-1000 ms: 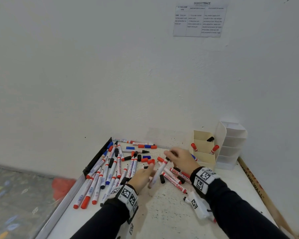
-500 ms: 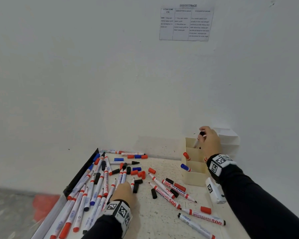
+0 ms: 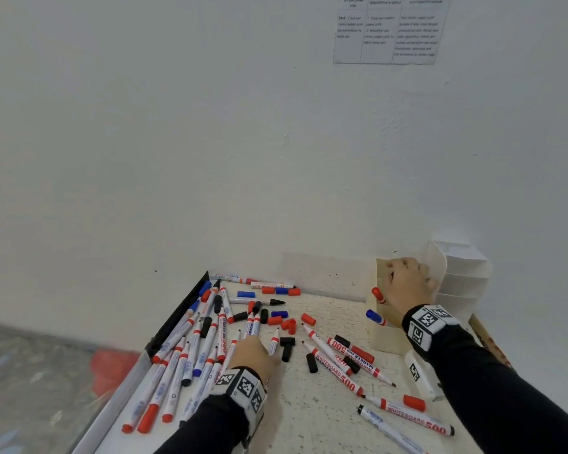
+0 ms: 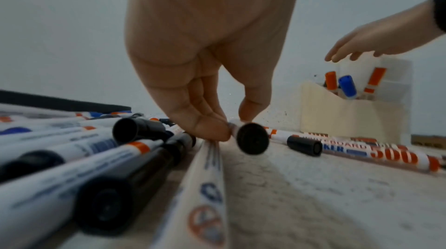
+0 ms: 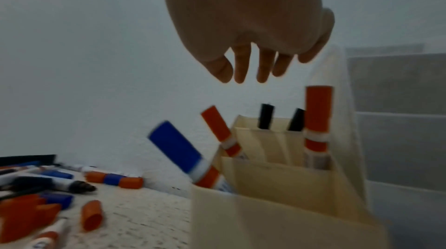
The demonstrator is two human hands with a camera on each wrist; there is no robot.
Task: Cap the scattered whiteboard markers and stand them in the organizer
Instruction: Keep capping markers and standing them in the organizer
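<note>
Many whiteboard markers and loose caps lie scattered on the white table. My left hand reaches down among them. Its thumb and fingers pinch a white marker with a black end that lies on the table. My right hand hovers over the cream organizer, fingers hanging loose and empty. In the organizer stand a blue-capped marker, two red-capped ones and two black-capped ones.
A white tiered organizer stands behind the cream one, against the wall. A black strip borders the table's left edge. Large "500" markers and black caps lie between my hands. A white tagged block sits by my right forearm.
My right hand carried a black-capped marker to the organizer, let it go in a back compartment, and now hovers empty. My left hand shifted to pinch another marker.
</note>
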